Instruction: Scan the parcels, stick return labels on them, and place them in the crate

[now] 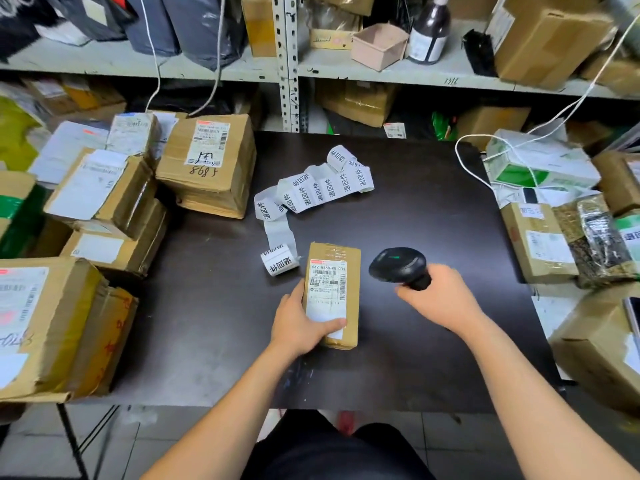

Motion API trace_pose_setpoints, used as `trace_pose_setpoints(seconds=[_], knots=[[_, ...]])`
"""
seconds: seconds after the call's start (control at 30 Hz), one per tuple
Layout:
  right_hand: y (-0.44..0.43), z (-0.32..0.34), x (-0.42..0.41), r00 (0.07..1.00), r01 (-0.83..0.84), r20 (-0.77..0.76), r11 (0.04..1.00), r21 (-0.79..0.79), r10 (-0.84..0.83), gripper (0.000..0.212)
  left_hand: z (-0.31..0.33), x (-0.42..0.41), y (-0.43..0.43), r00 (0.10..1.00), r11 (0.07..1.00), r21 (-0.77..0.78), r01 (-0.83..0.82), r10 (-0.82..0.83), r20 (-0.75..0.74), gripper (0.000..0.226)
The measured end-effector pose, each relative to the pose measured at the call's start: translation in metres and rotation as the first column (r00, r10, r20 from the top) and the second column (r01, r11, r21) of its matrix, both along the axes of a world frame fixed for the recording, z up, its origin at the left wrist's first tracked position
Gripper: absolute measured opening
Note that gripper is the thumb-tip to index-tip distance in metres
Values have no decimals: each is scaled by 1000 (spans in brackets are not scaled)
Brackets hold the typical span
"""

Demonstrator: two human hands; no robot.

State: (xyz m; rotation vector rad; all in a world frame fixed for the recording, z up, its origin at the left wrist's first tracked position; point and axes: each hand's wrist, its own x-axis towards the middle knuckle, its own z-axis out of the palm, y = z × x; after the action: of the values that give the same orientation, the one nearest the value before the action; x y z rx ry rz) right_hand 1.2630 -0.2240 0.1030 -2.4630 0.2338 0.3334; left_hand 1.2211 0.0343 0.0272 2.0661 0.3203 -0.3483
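Scanning stage: left hand [299, 325] grips the parcel [332, 294], right hand [438, 297] holds the scanner [398, 266]; labelling and crating remain.

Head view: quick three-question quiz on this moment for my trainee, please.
1. What does the right hand hold? A) pen B) scanner C) tape roll
2. True or false: the left hand holds the parcel with its shipping label face down.
3. Fill in: the label strip lies on the ___, beyond the parcel.
Key: 1 B; 2 false, the shipping label faces up; 3 table.
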Motion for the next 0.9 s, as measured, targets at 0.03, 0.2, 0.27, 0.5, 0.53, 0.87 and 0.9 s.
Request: trace_pose_setpoints(seconds=[0.03, 0.2, 0.27, 0.5, 0.53, 0.87, 0.9], knots=[[0, 10, 2, 996, -90, 0, 995, -34, 91, 23, 0, 0, 0, 1000, 1000, -5, -7, 7, -1, 90], [-2, 43, 7, 950, -307, -26, 914, -266, 312, 27, 0, 0, -3, 1000, 999, -41, -19, 18, -20, 90], [-5, 51, 8, 934, -345, -25, 879, -328, 357, 26, 1, 0, -3, 999, 998, -54, -26, 24, -30, 91], [-13, 64, 7, 915, -371, 1, 842, -391, 404, 28, 2, -1, -5, 997, 996, -75, -55, 51, -50, 92], [-14, 65, 6, 916, -369, 4, 844, -389, 402, 26, 3, -1, -6, 998, 995, -79, -54, 51, -46, 92], [-18, 40, 0, 962, -270, -3, 956, -114, 272, 12, 0, -1, -9, 999, 997, -63, -41, 41, -7, 91], [-18, 32, 1, 965, -260, -26, 964, -61, 259, 10, 0, -1, -10, 999, 997, -61, -38, 38, -7, 91]])
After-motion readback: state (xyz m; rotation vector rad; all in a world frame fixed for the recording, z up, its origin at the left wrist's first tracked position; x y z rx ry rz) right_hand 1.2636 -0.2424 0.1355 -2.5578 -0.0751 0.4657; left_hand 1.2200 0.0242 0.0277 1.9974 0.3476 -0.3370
